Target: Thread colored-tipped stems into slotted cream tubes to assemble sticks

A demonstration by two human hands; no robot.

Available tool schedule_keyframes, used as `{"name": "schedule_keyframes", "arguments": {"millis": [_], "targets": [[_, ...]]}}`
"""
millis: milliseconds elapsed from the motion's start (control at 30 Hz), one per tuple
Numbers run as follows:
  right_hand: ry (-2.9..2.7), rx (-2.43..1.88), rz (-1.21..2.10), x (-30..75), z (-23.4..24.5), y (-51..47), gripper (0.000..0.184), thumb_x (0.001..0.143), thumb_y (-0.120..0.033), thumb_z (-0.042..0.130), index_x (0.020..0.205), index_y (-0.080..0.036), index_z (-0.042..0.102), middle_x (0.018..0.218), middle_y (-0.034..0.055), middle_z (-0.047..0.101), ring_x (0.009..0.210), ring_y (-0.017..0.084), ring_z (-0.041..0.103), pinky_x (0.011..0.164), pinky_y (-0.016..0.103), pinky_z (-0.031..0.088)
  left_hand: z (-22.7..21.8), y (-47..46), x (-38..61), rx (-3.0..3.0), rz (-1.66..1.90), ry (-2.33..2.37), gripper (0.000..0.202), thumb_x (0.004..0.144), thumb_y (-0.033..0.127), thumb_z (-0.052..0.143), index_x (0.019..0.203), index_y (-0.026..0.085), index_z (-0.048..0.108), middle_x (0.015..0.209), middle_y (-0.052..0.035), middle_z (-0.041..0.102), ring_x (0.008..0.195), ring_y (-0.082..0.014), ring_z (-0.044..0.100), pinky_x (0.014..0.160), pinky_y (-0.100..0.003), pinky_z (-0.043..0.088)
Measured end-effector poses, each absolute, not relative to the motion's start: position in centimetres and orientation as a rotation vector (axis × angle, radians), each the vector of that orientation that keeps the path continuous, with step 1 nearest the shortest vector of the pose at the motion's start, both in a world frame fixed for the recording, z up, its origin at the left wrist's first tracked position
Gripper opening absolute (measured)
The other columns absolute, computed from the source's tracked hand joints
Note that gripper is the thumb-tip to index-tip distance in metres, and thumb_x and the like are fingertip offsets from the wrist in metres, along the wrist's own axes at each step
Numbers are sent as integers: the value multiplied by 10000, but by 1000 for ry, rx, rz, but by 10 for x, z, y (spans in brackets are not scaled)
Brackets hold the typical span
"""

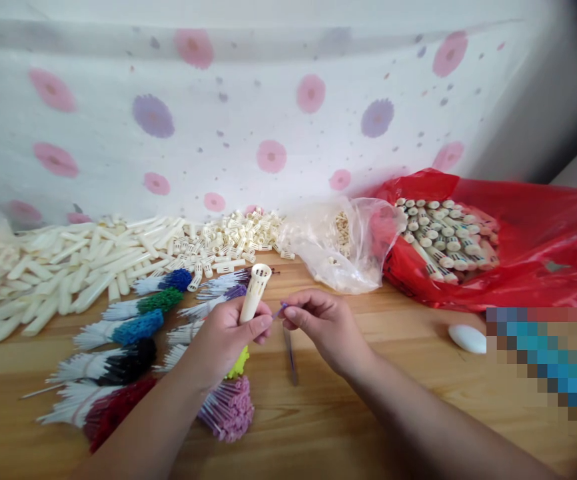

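My left hand (233,330) is closed around a cream plastic tube (253,293), its flared, slotted end pointing up. In my right hand (318,323), thumb and forefinger pinch the purple end of a thin stick (282,307). That stick reaches across to the fingers of my left hand, and its other end is hidden there. Below the gap between my hands, a slim dark strip (291,357) lies on the wooden table (313,427); its kind is unclear. Beside my left forearm are a bundle of pink-tipped sticks (231,408) and some yellow tips (238,363).
Bundles of white sticks with dark red (118,407), black (131,360), blue (138,327) and green (161,301) ends lie left. Behind are piled cream tubes (78,267), short slotted pieces (238,237), a clear bag (348,260) and a red bag (528,220). A white oval object (467,339) sits right.
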State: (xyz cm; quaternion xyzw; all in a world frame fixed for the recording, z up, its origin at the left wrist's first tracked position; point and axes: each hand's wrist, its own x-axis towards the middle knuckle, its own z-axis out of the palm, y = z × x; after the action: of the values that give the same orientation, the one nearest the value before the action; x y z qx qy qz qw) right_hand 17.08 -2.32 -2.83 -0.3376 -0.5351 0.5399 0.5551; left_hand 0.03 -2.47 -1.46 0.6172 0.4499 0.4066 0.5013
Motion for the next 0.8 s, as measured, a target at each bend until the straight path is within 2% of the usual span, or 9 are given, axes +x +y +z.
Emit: {"name": "schedule_keyframes", "arguments": {"millis": [100, 200, 267, 333, 467, 633, 800], "targets": [[-1423, -836, 1075, 173, -23, -26, 102, 770, -276, 645, 749, -180, 617, 674, 1, 653, 602, 112, 601, 575, 248, 504, -15, -23, -1, 1648, 989, 1130, 145, 785, 319, 618, 763, 176, 618, 662, -1, 603, 633, -138, 554, 601, -252, 441], [-1621, -801, 644, 188, -1, -42, 34, 817, -180, 582, 823, -201, 608, 761, 21, 662, 691, 138, 623, 628, 278, 517, -16, -17, -7, 1891, 1159, 1140, 104, 788, 280, 617, 826, 192, 656, 835, -36, 644, 786, -174, 579, 725, -291, 451], [-1622, -714, 367, 203, 19, -61, 166, 815, -106, 563, 915, -234, 597, 832, 27, 669, 775, 161, 639, 685, 303, 531, -17, -13, -11, 2011, 1248, 1140, 75, 790, 250, 611, 814, 199, 659, 813, -33, 626, 786, -174, 570, 741, -294, 441], [-1586, -676, 190, 217, 38, -82, 238, 811, -88, 559, 972, -261, 592, 857, 35, 676, 815, 183, 647, 704, 319, 544, -19, -9, -14, 2046, 1236, 1127, 76, 799, 252, 597, 779, 197, 646, 734, -18, 584, 718, -161, 549, 692, -281, 433], [-1726, -719, 141, 224, 59, -110, 132, 809, -173, 618, 898, -271, 614, 793, 24, 704, 752, 179, 669, 668, 288, 577, -19, -8, -12, 2028, 1189, 1042, 95, 811, 246, 576, 761, 188, 632, 729, -14, 550, 689, -148, 528, 667, -268, 421], [-1832, -661, 194, 208, 60, -103, 241, 760, -133, 685, 945, -278, 635, 831, -1, 734, 730, 175, 700, 662, 283, 602, -13, -12, -6, 2065, 1108, 992, 144, 820, 271, 557, 726, 186, 627, 714, -21, 540, 694, -155, 519, 683, -282, 412], [-1846, -584, 153, 200, 53, -92, 224, 793, -106, 621, 953, -262, 626, 828, 23, 727, 754, 166, 700, 680, 275, 595, -9, -15, -3, 2046, 1044, 1008, 204, 795, 365, 588, 698, 190, 629, 683, -23, 544, 666, -161, 506, 660, -287, 405]]}}
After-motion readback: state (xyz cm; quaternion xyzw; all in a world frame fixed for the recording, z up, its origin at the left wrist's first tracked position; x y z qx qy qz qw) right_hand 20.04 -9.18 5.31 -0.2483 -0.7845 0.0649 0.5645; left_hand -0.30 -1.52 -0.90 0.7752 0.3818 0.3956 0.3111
